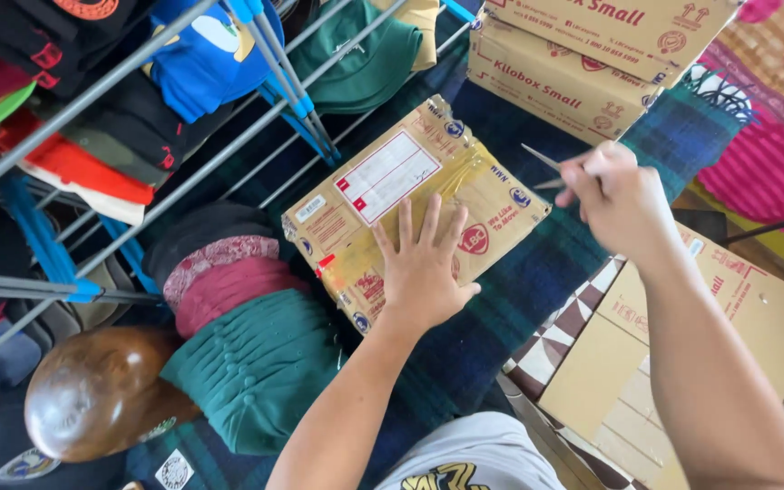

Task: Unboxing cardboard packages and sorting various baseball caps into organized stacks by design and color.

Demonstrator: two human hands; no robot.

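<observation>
1. Our right hand (623,195) is closed around a thin metal tool (544,161), prob. scissors or a blade; we can't tell which. Its tip pokes out to the left, above the right end of the parcel.
2. Our left hand (421,272) lies flat w/ fingers spread, palm pressing down on a taped cardboard parcel (410,200); it holds nothing, just pins the box.
3. The parcel sits tilted on a dark plaid blanket (537,281), approx. mid-frame, w/ a white label (385,174) on top & glossy tape over its near half.
4. Just beyond the right hand, two bigger cardboard boxes (583,54) are stacked, one on the other.
5. Under our right forearm lies a flattened cardboard sheet (755,318), partly over a checkered cloth (560,336).
6. Left of the parcel: a grey metal rack (183,163) w/ blue joints, caps hanging on & under it, incl. a green cap (356,54) & a blue one (201,54).
7. Near left: folded fabric hats in dark green (256,363) & maroon (224,281), plus a shiny brown rounded form (97,390).
8. Far right, a pink woven cloth (773,172).
</observation>
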